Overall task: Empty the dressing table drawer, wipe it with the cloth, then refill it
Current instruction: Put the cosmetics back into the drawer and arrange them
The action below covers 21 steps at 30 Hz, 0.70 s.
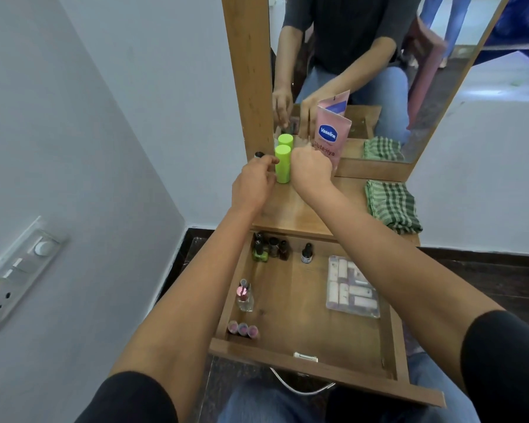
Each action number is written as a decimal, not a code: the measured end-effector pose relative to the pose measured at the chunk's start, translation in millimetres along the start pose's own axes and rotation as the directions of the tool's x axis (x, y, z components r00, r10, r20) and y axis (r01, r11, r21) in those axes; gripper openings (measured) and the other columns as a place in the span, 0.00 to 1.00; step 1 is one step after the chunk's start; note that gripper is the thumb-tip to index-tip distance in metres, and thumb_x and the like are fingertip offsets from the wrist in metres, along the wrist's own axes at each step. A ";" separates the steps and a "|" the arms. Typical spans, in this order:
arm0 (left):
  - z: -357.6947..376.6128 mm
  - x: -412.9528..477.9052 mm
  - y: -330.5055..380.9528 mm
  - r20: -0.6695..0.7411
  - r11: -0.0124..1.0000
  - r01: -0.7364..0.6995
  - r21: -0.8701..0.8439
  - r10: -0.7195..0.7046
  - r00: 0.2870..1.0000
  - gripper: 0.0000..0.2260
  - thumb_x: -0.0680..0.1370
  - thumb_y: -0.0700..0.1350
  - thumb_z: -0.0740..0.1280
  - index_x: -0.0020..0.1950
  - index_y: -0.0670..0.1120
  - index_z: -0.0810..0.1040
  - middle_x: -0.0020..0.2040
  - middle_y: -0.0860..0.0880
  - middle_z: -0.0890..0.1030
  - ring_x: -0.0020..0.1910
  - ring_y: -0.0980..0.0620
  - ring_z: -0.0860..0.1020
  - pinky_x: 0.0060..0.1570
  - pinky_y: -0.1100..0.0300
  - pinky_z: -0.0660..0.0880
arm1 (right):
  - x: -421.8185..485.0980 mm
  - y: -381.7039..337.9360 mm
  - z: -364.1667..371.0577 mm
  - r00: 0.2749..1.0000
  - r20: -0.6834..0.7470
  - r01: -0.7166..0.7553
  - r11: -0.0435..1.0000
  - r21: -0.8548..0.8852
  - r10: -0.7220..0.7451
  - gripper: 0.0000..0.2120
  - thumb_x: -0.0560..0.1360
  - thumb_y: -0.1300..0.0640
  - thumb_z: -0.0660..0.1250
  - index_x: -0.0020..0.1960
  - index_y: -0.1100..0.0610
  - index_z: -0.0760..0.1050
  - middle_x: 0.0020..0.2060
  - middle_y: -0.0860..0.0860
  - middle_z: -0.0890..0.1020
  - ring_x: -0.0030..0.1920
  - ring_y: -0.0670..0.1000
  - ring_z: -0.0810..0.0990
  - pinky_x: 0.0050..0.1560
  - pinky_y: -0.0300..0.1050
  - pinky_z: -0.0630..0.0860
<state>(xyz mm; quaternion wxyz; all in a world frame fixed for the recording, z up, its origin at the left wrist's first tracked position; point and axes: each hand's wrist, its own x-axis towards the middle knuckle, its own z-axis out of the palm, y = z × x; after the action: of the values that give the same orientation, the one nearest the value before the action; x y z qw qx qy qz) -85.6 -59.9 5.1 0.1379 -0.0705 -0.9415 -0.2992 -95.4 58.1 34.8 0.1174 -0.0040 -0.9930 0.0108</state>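
Drawer (303, 366) open, below both arms. Inside: three pink-topped tubes (243, 328), clear bottle (245, 296), nail polishes (269, 247), little dropper bottle (307, 253), clear pack (351, 286) of small tubes. Farther up on table top: left hand (252, 184) curled around small dark thing, can't tell what. Right hand (312, 169) in fist, grip hidden. Green bottle (282, 163) stands upright between hands. Pink tube (330, 134) upright behind right hand. Checked cloth (391, 206) folded flat, right of right hand.

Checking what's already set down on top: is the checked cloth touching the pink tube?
Apart. The head view shows the checked cloth lying at the tabletop's right end, with bare wood between it and the pink tube standing by the mirror.
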 end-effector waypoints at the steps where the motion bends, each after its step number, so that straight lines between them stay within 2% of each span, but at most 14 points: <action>1: -1.4 2.5 -0.3 0.007 1.000 -0.016 0.021 0.016 1.000 0.17 0.77 0.39 0.62 0.64 0.50 0.76 0.58 0.49 0.78 0.53 0.49 0.77 0.45 0.56 0.74 | -0.4 -0.5 1.7 1.000 -0.009 -0.005 1.000 -0.014 0.005 0.13 0.75 0.72 0.58 0.56 0.65 0.77 0.53 0.60 0.80 0.52 0.61 0.82 0.38 0.49 0.75; 4: -7.5 9.9 -0.7 0.020 0.995 -0.062 0.082 0.060 0.998 0.18 0.77 0.37 0.60 0.64 0.51 0.76 0.59 0.48 0.77 0.55 0.47 0.77 0.48 0.51 0.76 | -1.5 -0.8 5.6 0.999 -0.038 -0.007 0.999 -0.049 0.006 0.13 0.75 0.70 0.58 0.56 0.64 0.76 0.53 0.60 0.79 0.50 0.61 0.82 0.38 0.48 0.75; 8: -15.0 19.9 -0.6 0.022 0.992 -0.074 0.103 0.072 0.997 0.18 0.77 0.38 0.61 0.64 0.52 0.76 0.58 0.48 0.77 0.55 0.48 0.76 0.47 0.55 0.74 | -1.8 0.8 6.1 1.000 -0.012 0.020 0.999 -0.029 -0.020 0.13 0.75 0.70 0.60 0.57 0.63 0.75 0.54 0.59 0.79 0.51 0.60 0.82 0.38 0.47 0.72; 11: -20.0 25.0 2.2 0.024 0.994 -0.070 0.086 0.068 0.997 0.18 0.76 0.38 0.62 0.63 0.52 0.77 0.57 0.48 0.77 0.54 0.48 0.77 0.47 0.54 0.75 | -7.5 3.4 0.9 0.996 -0.004 0.085 0.996 0.037 -0.085 0.13 0.75 0.70 0.62 0.58 0.63 0.73 0.54 0.58 0.78 0.52 0.60 0.81 0.41 0.49 0.74; 15: -25.9 32.3 3.2 0.036 0.990 -0.105 0.091 0.102 0.994 0.17 0.77 0.39 0.62 0.63 0.51 0.77 0.57 0.48 0.77 0.55 0.48 0.76 0.49 0.53 0.75 | -37.1 6.9 -3.3 0.986 -0.058 0.164 0.966 0.201 -0.155 0.12 0.77 0.63 0.59 0.59 0.60 0.72 0.54 0.57 0.76 0.51 0.60 0.80 0.45 0.51 0.75; 18: -24.7 41.1 7.6 0.118 0.970 -0.207 0.129 0.192 0.974 0.16 0.77 0.40 0.65 0.64 0.49 0.77 0.59 0.46 0.76 0.57 0.47 0.75 0.53 0.52 0.73 | -67.9 12.7 2.3 0.981 -0.062 0.195 0.939 0.282 -0.185 0.11 0.77 0.60 0.59 0.58 0.60 0.72 0.53 0.56 0.75 0.50 0.60 0.78 0.43 0.50 0.73; 21: -17.5 50.9 18.9 0.206 0.891 -0.333 0.310 0.279 0.938 0.17 0.77 0.42 0.66 0.66 0.51 0.76 0.62 0.46 0.75 0.63 0.44 0.70 0.59 0.50 0.67 | -86.5 20.5 9.0 0.983 -0.053 0.182 0.909 0.374 -0.175 0.10 0.78 0.58 0.60 0.56 0.60 0.73 0.54 0.56 0.74 0.49 0.59 0.77 0.44 0.51 0.74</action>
<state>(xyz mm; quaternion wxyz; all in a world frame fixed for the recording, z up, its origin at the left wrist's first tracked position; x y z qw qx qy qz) -126.1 -52.2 44.4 0.1197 -0.2166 -0.9637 -0.1003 -13.3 77.5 5.5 0.1256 0.1093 -0.9675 0.1905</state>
